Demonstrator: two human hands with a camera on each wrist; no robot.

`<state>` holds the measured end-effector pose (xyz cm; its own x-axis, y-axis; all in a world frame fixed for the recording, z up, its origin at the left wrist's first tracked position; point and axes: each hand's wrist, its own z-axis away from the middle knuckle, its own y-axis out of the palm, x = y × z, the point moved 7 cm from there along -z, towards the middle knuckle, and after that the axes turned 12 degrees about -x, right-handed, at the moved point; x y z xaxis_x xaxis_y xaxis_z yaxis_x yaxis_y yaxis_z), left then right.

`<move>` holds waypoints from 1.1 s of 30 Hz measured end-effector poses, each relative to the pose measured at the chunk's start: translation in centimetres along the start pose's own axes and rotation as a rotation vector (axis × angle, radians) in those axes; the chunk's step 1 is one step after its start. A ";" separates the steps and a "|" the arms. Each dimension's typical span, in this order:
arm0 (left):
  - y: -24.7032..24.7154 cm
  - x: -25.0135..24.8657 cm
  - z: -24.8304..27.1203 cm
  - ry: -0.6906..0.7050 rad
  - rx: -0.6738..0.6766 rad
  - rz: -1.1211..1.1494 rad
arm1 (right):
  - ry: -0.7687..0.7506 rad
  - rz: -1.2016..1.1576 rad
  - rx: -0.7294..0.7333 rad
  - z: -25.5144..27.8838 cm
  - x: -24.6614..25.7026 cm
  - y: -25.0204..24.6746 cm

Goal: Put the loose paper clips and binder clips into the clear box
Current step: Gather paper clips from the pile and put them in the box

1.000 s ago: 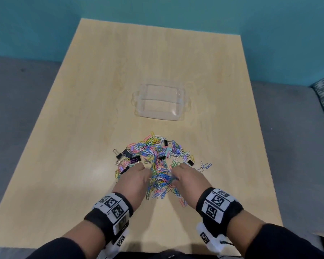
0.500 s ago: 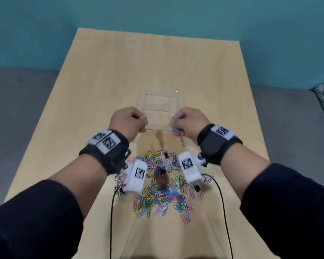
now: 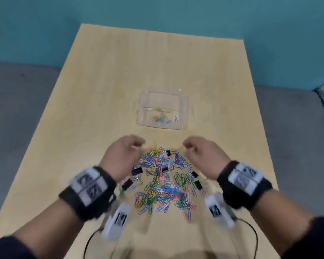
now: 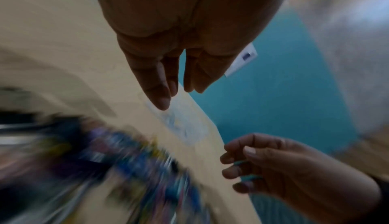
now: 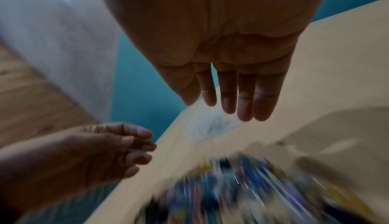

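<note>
The clear box [image 3: 185, 120] stands mid-table with several coloured paper clips [image 3: 162, 116] lying in it. Nearer me a loose pile of paper clips [image 3: 163, 184] spreads out, with black binder clips [image 3: 137, 171] mixed in. My left hand [image 3: 137, 144] hovers over the pile's far left edge, my right hand [image 3: 188, 146] over its far right edge. Both are motion-blurred, fingers relaxed, nothing held. In the left wrist view my left hand [image 4: 174, 94] points toward the blurred box [image 4: 185, 127]; in the right wrist view my right hand [image 5: 229, 109] does the same.
The light wooden table [image 3: 101, 90] has bare surface around the box and pile. Black cables [image 3: 90, 242] from the wrist cameras trail near the table's front edge. A teal wall stands behind, with grey floor on both sides.
A second ago both hands gripped clips in the pile, then carried them over the box. They have since let go and drawn back toward the pile; clips lie in the box.
</note>
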<state>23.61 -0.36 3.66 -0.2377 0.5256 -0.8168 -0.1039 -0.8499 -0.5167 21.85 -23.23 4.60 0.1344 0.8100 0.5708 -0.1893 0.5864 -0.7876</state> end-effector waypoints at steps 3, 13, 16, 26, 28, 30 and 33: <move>1.9 2.7 7.2 0.247 0.214 -0.299 | -0.101 0.193 0.260 7.0 -2.2 4.4; 6.6 6.1 10.9 0.400 0.095 -0.545 | -0.412 0.378 0.070 10.6 0.3 10.4; 5.5 6.1 11.1 0.333 -0.009 -0.586 | -0.324 0.382 -0.071 11.0 -0.1 9.3; 9.0 5.7 9.8 0.470 0.026 -0.816 | -0.156 0.439 -0.074 9.7 -0.2 11.4; 9.2 5.5 9.1 0.468 0.024 -0.836 | -0.173 0.438 -0.058 8.8 0.2 11.6; 9.3 5.2 8.6 0.475 0.029 -0.859 | -0.189 0.438 -0.031 8.3 0.2 11.6; 9.1 4.9 8.6 0.507 0.034 -0.854 | -0.232 0.434 -0.011 8.3 0.4 11.0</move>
<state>13.19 -5.84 -2.86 0.3698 0.9093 -0.1911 -0.0770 -0.1749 -0.9816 11.77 -16.44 -1.95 -0.1747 0.9585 0.2254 -0.1691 0.1964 -0.9658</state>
